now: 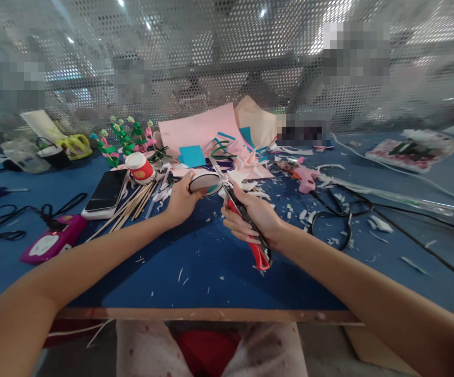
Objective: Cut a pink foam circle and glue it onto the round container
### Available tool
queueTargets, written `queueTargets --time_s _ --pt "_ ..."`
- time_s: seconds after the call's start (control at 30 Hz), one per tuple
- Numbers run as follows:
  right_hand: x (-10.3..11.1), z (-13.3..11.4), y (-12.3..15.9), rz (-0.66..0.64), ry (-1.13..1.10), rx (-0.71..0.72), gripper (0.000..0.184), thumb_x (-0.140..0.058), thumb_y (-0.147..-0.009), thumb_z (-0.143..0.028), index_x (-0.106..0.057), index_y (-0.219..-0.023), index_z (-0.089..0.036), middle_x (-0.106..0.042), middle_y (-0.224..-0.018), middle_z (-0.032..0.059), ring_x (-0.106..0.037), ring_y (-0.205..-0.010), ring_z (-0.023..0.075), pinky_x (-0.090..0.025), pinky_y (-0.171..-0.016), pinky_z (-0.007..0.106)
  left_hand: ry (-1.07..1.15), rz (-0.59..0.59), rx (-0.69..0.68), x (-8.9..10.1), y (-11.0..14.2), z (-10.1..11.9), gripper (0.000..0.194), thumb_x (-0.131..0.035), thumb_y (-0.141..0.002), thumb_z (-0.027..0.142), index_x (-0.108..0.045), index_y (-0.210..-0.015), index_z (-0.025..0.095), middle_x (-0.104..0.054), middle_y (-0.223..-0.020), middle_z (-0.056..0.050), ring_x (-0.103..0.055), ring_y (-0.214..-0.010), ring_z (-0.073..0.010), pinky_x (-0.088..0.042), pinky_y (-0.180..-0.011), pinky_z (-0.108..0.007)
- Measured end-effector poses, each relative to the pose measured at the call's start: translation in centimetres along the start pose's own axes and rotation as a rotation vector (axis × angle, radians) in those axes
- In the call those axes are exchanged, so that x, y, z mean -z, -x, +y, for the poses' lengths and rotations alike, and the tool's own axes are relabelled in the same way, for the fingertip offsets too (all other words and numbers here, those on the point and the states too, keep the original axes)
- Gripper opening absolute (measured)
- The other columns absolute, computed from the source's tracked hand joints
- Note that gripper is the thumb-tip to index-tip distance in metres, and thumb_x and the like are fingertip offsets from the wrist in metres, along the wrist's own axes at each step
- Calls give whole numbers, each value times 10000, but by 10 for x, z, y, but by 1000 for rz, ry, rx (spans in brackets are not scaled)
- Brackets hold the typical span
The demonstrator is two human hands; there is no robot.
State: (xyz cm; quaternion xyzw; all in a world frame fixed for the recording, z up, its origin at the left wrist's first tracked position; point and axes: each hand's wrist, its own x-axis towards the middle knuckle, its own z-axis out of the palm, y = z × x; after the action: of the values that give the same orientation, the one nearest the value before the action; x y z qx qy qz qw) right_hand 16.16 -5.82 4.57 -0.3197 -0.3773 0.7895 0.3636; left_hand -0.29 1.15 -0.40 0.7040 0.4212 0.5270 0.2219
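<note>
My left hand (185,199) is closed on the edge of a round white piece with a dark rim (206,182); its exact kind is not clear. In my right hand (252,212) are scissors with red and black handles (258,254), my fingers wrapped round them. The metal blades point up and away, touching or very near the right edge of the round piece. Both hands are raised above the blue table, close together. Behind them lie pink paper (199,131), a blue paper square (192,156) and pink and green strips.
To the left are a red-and-white paper cup (140,168), wooden sticks (143,201), a phone (107,189), a purple power strip (56,240) and green paper flowers (122,136). To the right, a pink glue gun (306,178), black cable (346,230) and white scraps. A perforated metal screen (219,63) stands behind.
</note>
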Motion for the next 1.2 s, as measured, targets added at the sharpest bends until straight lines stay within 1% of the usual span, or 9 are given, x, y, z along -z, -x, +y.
queueTargets --time_s 0.13,0.33,0.43,0.57,0.67,0.77,0.87,1.1,1.2 --pt "2 0 -1 -18 6 -1 614 -219 -937 -596 -451 -554 -175 -340 -315 -57 -215 -229 52 -229 -205 142 -44 -57 -27 1 1 0 140 -622 -716 179 -531 -822 173 -593 -735 7 -546 -666 -137 -477 -623 -274" --pt "5 0 -3 -102 10 -10 605 -265 -924 -613 -385 -502 -195 -329 -308 -52 -216 -231 51 -243 -211 150 -101 -128 -80 1 3 6 126 -614 -732 156 -494 -766 176 -542 -662 39 -472 -588 -97 -405 -556 -218" --pt "4 1 -2 -87 11 -11 587 -264 -936 -589 -408 -527 -194 -334 -310 -54 -214 -231 54 -245 -210 151 -135 -140 -126 1 4 6 145 -617 -733 161 -474 -737 178 -513 -638 50 -446 -581 -90 -385 -552 -210" --pt "2 1 -1 -32 33 22 581 -261 -934 -593 -464 -579 -180 -356 -327 -60 -214 -229 54 -241 -206 150 -136 -146 -131 1 4 4 130 -610 -733 162 -483 -752 177 -515 -652 46 -454 -601 -99 -403 -577 -224" --pt "0 2 -1 -11 44 39 593 -257 -930 -603 -475 -584 -174 -362 -329 -60 -221 -224 53 -244 -203 151 -91 -92 -85 0 2 1 141 -615 -719 146 -506 -805 173 -560 -719 21 -514 -662 -122 -452 -626 -251" --pt "0 2 -1 -10 42 32 591 -266 -922 -614 -470 -582 -176 -362 -323 -61 -228 -219 55 -249 -201 154 -14 0 23 -2 -2 -2 210 -645 -702 158 -522 -871 172 -593 -794 -11 -565 -706 -149 -494 -619 -274" --pt "1 2 -2 -18 34 44 574 -291 -916 -616 -457 -579 -183 -360 -315 -63 -227 -218 56 -253 -201 152 54 6 93 -3 -4 -5 227 -655 -707 183 -529 -895 173 -602 -813 -23 -588 -695 -159 -517 -585 -284" --pt "4 2 -4 -13 38 59 565 -295 -923 -601 -460 -583 -182 -355 -309 -61 -235 -224 59 -245 -198 147 -53 37 27 -2 -3 -4 247 -676 -689 187 -545 -898 174 -626 -820 -23 -597 -775 -181 -516 -715 -328" --pt "4 3 -3 -13 45 61 558 -307 -915 -613 -473 -606 -179 -363 -317 -62 -239 -223 58 -247 -197 147 -122 -9 -17 -1 -1 2 196 -664 -694 169 -541 -847 175 -624 -783 -7 -590 -743 -169 -493 -709 -306"
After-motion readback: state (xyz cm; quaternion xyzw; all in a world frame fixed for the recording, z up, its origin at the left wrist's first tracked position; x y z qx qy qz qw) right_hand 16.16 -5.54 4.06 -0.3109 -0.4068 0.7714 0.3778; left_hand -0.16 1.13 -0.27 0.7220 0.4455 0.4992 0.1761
